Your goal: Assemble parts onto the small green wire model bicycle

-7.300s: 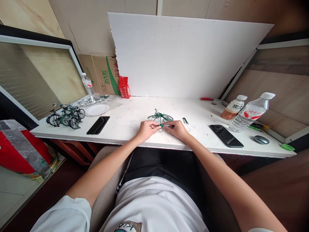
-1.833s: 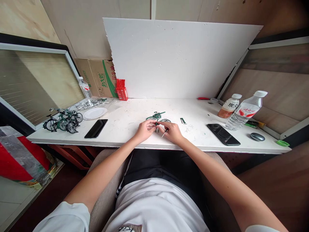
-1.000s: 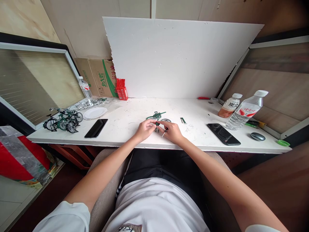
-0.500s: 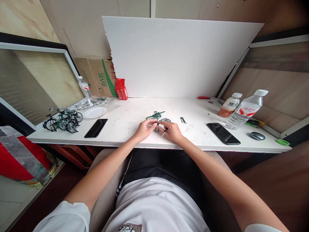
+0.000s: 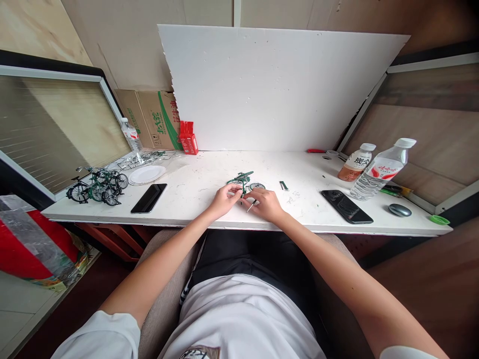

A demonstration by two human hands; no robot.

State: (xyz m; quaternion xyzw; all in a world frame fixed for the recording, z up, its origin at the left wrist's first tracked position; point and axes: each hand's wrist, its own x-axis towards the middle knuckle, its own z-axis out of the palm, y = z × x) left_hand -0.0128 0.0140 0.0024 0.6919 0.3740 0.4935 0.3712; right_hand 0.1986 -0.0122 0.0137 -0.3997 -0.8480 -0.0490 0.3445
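Note:
A small green model bicycle frame (image 5: 243, 177) is between my hands near the middle of the white table. My left hand (image 5: 225, 200) is closed on its left side, fingertips pinching it. From the right, my right hand (image 5: 265, 203) has its fingertips on the lower part of the frame, and a thin metal tool (image 5: 251, 206) sticks out from under its fingers. Just behind that hand lies a loose spoked wheel (image 5: 257, 186). Small green parts (image 5: 284, 185) rest farther right. My fingers hide part of the frame.
Finished-looking model bicycles (image 5: 98, 187), a phone (image 5: 148, 198) and white plates (image 5: 147, 174) are on the left. A second phone (image 5: 346, 206), two bottles (image 5: 382, 169), a mouse (image 5: 399, 210) and a green cap (image 5: 439, 220) stand or lie on the right.
My right hand's fingers have shifted slightly left and down along the frame, and the thin tool has moved left with them. The frame's upper part has turned a little. My left hand stays nearly still.

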